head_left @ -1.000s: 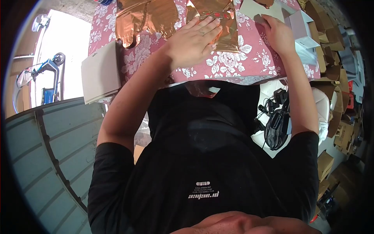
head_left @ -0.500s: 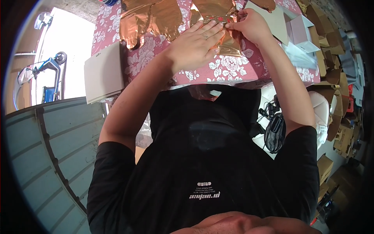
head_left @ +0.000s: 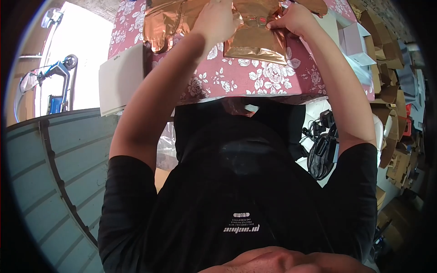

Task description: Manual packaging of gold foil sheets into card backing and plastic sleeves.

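Observation:
A shiny copper-coloured foil piece [head_left: 256,45], folded into a flat rectangle with a small red mark, lies on the flowered tablecloth. My right hand [head_left: 298,20] is closed at its right edge, thumb pressed on the foil and fingers curled. At its upper left is my left hand [head_left: 216,22], its fingers running to the top edge of the picture and mostly hidden. Beside that hand spreads another wrinkled copper foil piece [head_left: 161,25] with rounded, seamed edges. More copper foil [head_left: 314,6] shows beyond my right hand.
A stack of pale boards [head_left: 120,79] stands at the table's left edge. On the right are an open white box [head_left: 357,43] and clear plastic [head_left: 362,73]. Brown cartons [head_left: 387,50] crowd the far right. Black cables [head_left: 321,145] hang below the table.
My left hand has lifted off the folded foil and moved up and left, uncovering it. The right hand stays near the foil's right edge, slightly higher in the picture.

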A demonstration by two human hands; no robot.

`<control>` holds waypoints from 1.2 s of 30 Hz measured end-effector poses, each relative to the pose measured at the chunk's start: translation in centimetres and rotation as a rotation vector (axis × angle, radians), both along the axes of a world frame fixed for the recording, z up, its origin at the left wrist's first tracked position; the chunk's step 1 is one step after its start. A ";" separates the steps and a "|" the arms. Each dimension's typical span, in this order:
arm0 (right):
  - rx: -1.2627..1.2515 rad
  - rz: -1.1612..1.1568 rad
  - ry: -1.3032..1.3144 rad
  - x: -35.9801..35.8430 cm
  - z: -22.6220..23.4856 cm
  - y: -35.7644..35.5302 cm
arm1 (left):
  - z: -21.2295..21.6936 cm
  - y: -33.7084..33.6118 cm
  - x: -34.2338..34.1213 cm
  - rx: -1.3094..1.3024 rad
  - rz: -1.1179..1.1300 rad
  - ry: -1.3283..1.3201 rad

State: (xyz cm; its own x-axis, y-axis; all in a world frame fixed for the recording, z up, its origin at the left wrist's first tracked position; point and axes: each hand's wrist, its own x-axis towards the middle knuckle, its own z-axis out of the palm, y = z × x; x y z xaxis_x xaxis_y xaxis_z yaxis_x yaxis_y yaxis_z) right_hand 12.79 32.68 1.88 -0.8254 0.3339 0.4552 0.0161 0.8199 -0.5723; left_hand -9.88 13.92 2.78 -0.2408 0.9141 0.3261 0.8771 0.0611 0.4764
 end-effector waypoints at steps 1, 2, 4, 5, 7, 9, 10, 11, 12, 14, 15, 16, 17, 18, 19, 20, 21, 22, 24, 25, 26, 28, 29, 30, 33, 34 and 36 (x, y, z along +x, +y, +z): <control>-0.004 0.007 0.001 -1.4 0.5 -0.4 | -0.5 0.5 -0.8 -0.004 0.007 0.001; -0.107 -0.318 -0.361 -3.8 1.7 -1.5 | -1.2 0.9 -1.7 0.036 -0.016 0.066; -0.205 -0.652 -0.724 -5.0 2.2 -2.0 | -1.3 2.6 -3.3 0.080 -0.048 0.131; -0.232 -0.649 -0.655 -4.9 1.6 -1.6 | -0.4 3.9 -4.0 -0.162 -0.058 0.132; -0.259 -0.654 -0.583 -4.7 0.9 -0.6 | 0.1 4.8 -4.4 -0.401 -0.075 0.137; -0.252 -0.486 -0.619 -4.3 0.4 0.6 | 0.1 5.0 -4.3 -0.195 -0.133 0.278; -0.252 -0.478 -0.621 -5.0 0.6 0.4 | 0.6 5.3 -4.3 -0.199 -0.126 0.277; -0.070 -0.500 -0.753 -5.6 1.2 -0.1 | 1.6 6.3 -4.1 -0.431 -0.036 0.174; 0.115 -0.518 -0.881 -6.0 1.8 -0.7 | 2.3 6.7 -3.9 -0.661 0.055 0.066; -0.090 -0.546 -0.825 -5.6 2.2 -1.1 | 2.1 6.8 -4.0 -0.630 0.011 0.124; -0.296 -0.571 -0.766 -5.4 2.3 -1.3 | 1.8 6.7 -4.1 -0.600 -0.033 0.180; -0.295 -0.569 -0.765 -5.0 2.7 -1.8 | 1.3 6.0 -4.3 -0.600 -0.032 0.181; -0.339 -0.510 -0.634 -4.4 2.9 -2.2 | 0.7 4.9 -4.6 -0.399 -0.147 0.143; -0.380 -0.448 -0.503 -4.0 3.1 -2.6 | 0.2 4.2 -4.7 -0.198 -0.259 0.104; -0.382 -0.450 -0.502 -3.4 2.7 -2.4 | 0.8 4.2 -4.4 -0.199 -0.262 0.104; -0.444 -0.401 -0.387 -2.8 2.1 -2.4 | 1.7 4.4 -4.3 -0.319 -0.149 -0.091; -0.504 -0.351 -0.273 -2.4 1.5 -2.5 | 2.2 4.3 -4.0 -0.436 -0.033 -0.287; -0.734 -0.153 -0.045 -2.3 0.8 -2.9 | 2.0 3.8 -3.4 -0.439 -0.036 -0.287; -0.807 -0.207 -0.040 -1.2 -0.5 -2.1 | 1.6 2.9 -2.2 0.007 -0.460 -1.066; -0.875 -0.250 -0.037 -1.1 -0.6 -2.0 | 1.2 2.9 -2.5 0.008 -0.457 -1.066; -0.875 -0.263 -0.029 -0.9 -0.6 -2.1 | 1.0 3.0 -3.1 -0.113 -0.375 -1.035; -0.880 -0.210 0.030 -0.8 -1.6 -1.7 | -0.4 3.6 -5.0 -0.231 -0.291 -0.998; -0.886 -0.145 0.084 -1.2 -2.0 -1.7 | -2.3 3.8 -7.2 -0.297 -0.314 -1.075; -0.891 -0.132 0.078 -1.9 -1.2 -2.6 | -3.6 3.6 -8.5 -0.366 -0.334 -1.155; -0.992 -0.182 0.041 -1.8 1.0 -4.6 | -2.3 3.0 -6.4 -0.283 -0.364 -1.079; -0.945 -0.194 0.013 -1.4 0.6 -4.2 | -1.3 2.6 -5.6 -0.285 -0.371 -1.076; -0.857 -0.211 -0.051 -0.8 -0.8 -3.3 | 0.2 1.8 -4.6 -0.269 -0.317 -0.792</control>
